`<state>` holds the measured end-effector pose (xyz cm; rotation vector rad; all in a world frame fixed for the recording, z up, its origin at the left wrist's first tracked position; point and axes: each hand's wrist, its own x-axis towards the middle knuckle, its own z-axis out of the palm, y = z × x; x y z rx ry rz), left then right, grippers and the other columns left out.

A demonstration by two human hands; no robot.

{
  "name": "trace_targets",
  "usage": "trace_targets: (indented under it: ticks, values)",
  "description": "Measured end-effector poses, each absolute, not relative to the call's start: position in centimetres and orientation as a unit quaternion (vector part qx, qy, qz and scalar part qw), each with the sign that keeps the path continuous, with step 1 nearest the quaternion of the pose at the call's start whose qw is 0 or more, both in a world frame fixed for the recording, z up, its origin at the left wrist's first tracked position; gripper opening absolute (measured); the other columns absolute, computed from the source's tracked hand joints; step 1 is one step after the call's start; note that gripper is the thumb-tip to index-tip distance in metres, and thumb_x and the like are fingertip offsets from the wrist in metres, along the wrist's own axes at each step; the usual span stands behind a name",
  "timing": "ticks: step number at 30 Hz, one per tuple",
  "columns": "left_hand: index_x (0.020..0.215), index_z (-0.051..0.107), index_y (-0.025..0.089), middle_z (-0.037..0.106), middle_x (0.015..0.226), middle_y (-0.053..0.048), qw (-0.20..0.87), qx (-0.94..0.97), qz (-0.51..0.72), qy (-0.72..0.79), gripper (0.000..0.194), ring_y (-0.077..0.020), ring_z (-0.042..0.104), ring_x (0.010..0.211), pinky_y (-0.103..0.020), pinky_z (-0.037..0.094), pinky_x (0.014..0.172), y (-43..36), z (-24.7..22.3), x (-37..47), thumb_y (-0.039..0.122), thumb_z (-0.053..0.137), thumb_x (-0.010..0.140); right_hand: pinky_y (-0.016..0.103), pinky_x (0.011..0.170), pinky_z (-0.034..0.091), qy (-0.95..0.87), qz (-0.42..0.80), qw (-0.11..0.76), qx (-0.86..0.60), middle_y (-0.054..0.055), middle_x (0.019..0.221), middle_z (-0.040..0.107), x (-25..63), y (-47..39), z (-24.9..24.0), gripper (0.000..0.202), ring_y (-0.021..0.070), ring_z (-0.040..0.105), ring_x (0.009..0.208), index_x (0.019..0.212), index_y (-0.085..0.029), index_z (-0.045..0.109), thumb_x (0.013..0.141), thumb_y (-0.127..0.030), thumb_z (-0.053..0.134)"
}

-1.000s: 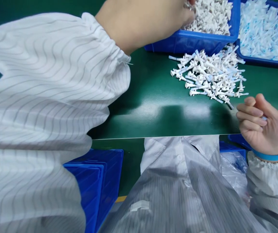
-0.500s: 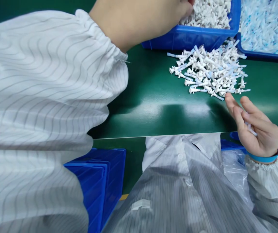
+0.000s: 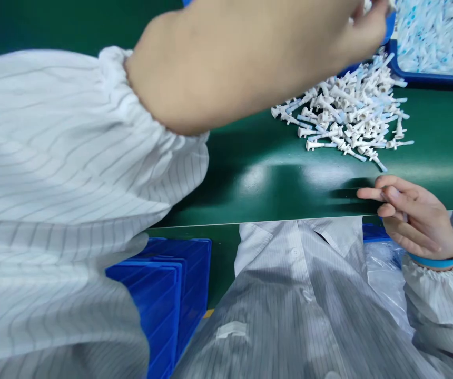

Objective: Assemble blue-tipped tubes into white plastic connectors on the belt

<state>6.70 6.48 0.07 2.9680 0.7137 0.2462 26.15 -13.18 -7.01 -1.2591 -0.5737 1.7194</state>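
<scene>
My left hand (image 3: 341,37) reaches across the top of the view, above a blue bin that it mostly hides. Its fingers are bent together, partly cut off by the top edge; white bits show among them, but what they hold is unclear. My right hand (image 3: 420,218), with a blue band at its wrist, is near the table's front edge. Its thumb and fingers are pinched together, and a small pale tube (image 3: 404,216) shows between them. Between the hands lies a pile of white fittings with pale blue tubes (image 3: 353,113), touched by neither the right hand nor its fingers.
A blue tray (image 3: 432,80) of clear and light-blue pieces (image 3: 435,37) stands at the back right on the green table (image 3: 250,158). Below the table's front edge are blue bins (image 3: 195,284) at left and a clear plastic bag (image 3: 384,268) at right.
My left hand has moved right across the bin. My right hand has drawn slightly back from the pile and its fingers have closed. One fitting now sticks out at the pile's front.
</scene>
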Motion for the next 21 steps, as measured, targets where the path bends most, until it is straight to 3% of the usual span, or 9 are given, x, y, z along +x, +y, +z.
trace_targets:
  ticks: [3,6,8,10,12,15,21]
  values:
    - [0.123,0.055,-0.003,0.052,0.1,-0.006,0.027,0.964,0.054,0.258,0.109,-0.0294,0.061,0.12,-0.047,0.035,0.087,4.9,0.7,7.6,0.023,-0.02,0.048,0.009,0.019,0.02,-0.229,0.696,0.448,-0.512,0.007,0.109,0.077,25.9,-13.2,-6.8,0.01,0.015,0.072,0.058,0.096,-0.025,0.074,0.093,-0.034,0.071]
    - [0.112,0.052,0.004,0.05,0.104,-0.007,0.038,0.981,-0.003,0.188,0.064,-0.03,0.06,0.122,-0.041,0.04,0.092,3.6,-0.1,8.4,0.023,0.006,0.072,0.01,0.018,0.017,-0.213,0.698,0.469,-0.497,0.005,0.103,0.078,26.0,-13.5,-7.2,0.011,0.0119,0.068,0.05,0.095,-0.025,0.075,0.094,-0.034,0.069]
    - [0.106,0.051,0.011,0.05,0.11,-0.009,0.049,0.992,-0.023,0.118,0.034,-0.0246,0.064,0.109,-0.03,0.045,0.082,2.7,-1.4,8.6,0.019,0.028,0.083,0.01,0.018,0.013,-0.204,0.702,0.488,-0.477,0.003,0.091,0.077,26.1,-13.6,-7.5,0.011,0.0069,0.056,0.036,0.094,-0.024,0.075,0.094,-0.032,0.069]
    - [0.1,0.052,0.015,0.053,0.105,-0.006,0.061,0.996,-0.049,0.049,0.02,-0.0164,0.063,0.092,-0.023,0.042,0.068,1.8,-2.7,8.4,0.012,0.036,0.088,0.012,0.018,0.011,-0.195,0.707,0.498,-0.464,0.0,0.076,0.073,26.1,-13.5,-7.5,0.01,0.0035,0.039,0.026,0.091,-0.022,0.075,0.093,-0.03,0.07]
    - [0.092,0.051,0.016,0.054,0.097,-0.005,0.079,0.993,-0.085,0.006,0.022,-0.0126,0.058,0.077,-0.025,0.036,0.06,1.1,-4.0,8.0,0.003,0.034,0.09,0.015,0.019,0.01,-0.19,0.702,0.506,-0.463,-0.003,0.064,0.066,26.0,-13.2,-7.3,0.01,0.0028,0.028,0.024,0.089,-0.021,0.073,0.093,-0.028,0.068]
    - [0.09,0.051,0.016,0.054,0.095,-0.005,0.131,0.989,-0.07,0.009,0.022,-0.0109,0.047,0.065,-0.028,0.03,0.056,0.7,-5.7,7.4,-0.002,0.039,0.088,0.018,0.021,0.011,-0.179,0.671,0.526,-0.49,-0.003,0.059,0.058,25.8,-12.8,-6.9,0.013,0.0035,0.024,0.027,0.086,-0.019,0.072,0.092,-0.023,0.062]
    - [0.094,0.055,0.014,0.055,0.098,-0.006,0.161,0.986,-0.023,0.041,0.017,-0.0108,0.048,0.068,-0.027,0.029,0.059,0.7,-7.3,7.1,0.003,0.041,0.094,0.022,0.02,0.008,-0.179,0.619,0.551,-0.53,0.0,0.068,0.065,25.8,-12.5,-7.2,0.022,0.0066,0.024,0.032,0.085,-0.022,0.077,0.083,-0.018,0.055]
